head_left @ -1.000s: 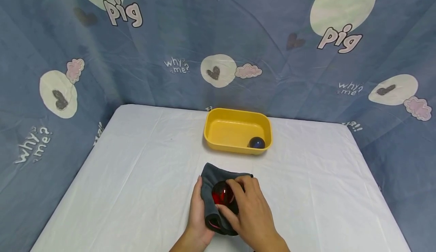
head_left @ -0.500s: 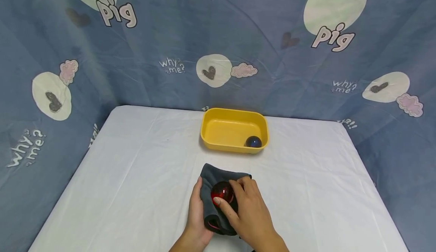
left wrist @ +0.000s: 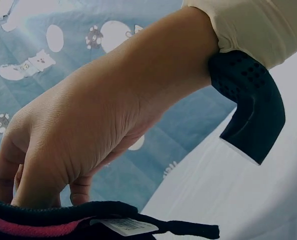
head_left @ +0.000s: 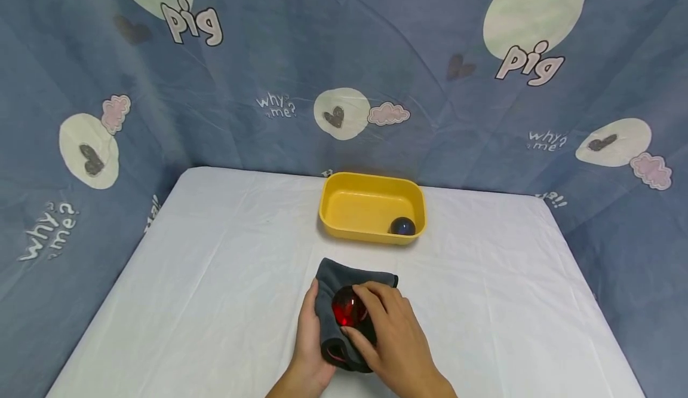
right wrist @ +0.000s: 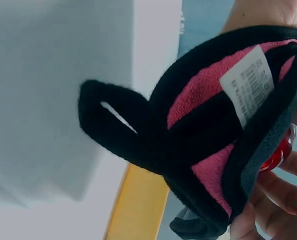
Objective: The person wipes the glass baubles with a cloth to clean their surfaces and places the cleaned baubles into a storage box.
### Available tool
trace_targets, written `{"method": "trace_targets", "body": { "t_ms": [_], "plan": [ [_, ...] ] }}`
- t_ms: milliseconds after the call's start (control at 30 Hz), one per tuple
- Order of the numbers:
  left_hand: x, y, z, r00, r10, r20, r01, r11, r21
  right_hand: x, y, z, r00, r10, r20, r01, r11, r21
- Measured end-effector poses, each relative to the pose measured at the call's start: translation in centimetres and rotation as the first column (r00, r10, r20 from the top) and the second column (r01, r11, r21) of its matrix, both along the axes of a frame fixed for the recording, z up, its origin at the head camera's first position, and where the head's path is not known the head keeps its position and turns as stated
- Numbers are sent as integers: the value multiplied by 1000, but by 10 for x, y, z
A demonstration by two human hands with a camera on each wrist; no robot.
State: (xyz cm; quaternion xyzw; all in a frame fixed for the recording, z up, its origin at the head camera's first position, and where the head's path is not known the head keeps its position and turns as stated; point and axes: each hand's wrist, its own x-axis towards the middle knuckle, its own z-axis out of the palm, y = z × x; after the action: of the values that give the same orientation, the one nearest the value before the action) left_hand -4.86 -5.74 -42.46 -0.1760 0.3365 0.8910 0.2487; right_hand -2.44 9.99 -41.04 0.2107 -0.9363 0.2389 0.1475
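Note:
In the head view my left hand [head_left: 307, 341] holds a folded dark grey cloth [head_left: 334, 275] from below, its thumb along the cloth's left side. A glossy, see-through red ball [head_left: 348, 306] lies on the cloth. My right hand [head_left: 395, 338] pinches the ball between its thumb and fingers from the right. The right wrist view shows the cloth's pink inside [right wrist: 203, 100], black edging, a white label [right wrist: 248, 82] and a black loop [right wrist: 113, 122], with part of the red ball [right wrist: 278, 154] behind. Most of the left fingers are hidden under the cloth.
A yellow tray [head_left: 365, 234] stands at the back of the white-covered table [head_left: 242, 278], with a dark blue ball [head_left: 403, 226] in its front right corner. Behind the table hangs a blue printed curtain [head_left: 226, 87].
My right thumb has gone up over the ball's front and back down to its lower edge, as the fingers shift over its top. The left hand and cloth stay nearly in place.

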Motion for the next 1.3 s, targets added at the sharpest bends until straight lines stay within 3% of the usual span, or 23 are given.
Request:
{"method": "trace_targets", "body": {
  "t_ms": [300,600,833,967,1100,1300],
  "plan": [
    [2,-1,-4,999,-34,-37,33,999,-24,-5,1,-2,1000,-22,-10,22,999,-43],
    [1,0,-4,998,-40,-44,40,999,-19,-9,-4,-4,991,-133,9,133,990,-42],
    [1,0,-2,999,-22,-45,21,1000,-22,-9,-6,-2,982,-169,80,171,985,-22],
    [0,-2,0,999,-12,-40,11,999,-30,-5,-4,2,986,-130,103,131,991,-6],
    [1,-2,0,999,-24,-46,22,999,-33,-1,-1,4,996,-68,62,67,997,25],
    [5,-6,-3,997,-46,-63,45,999,-14,0,-2,4,996,-70,55,69,997,21]
  ]
}}
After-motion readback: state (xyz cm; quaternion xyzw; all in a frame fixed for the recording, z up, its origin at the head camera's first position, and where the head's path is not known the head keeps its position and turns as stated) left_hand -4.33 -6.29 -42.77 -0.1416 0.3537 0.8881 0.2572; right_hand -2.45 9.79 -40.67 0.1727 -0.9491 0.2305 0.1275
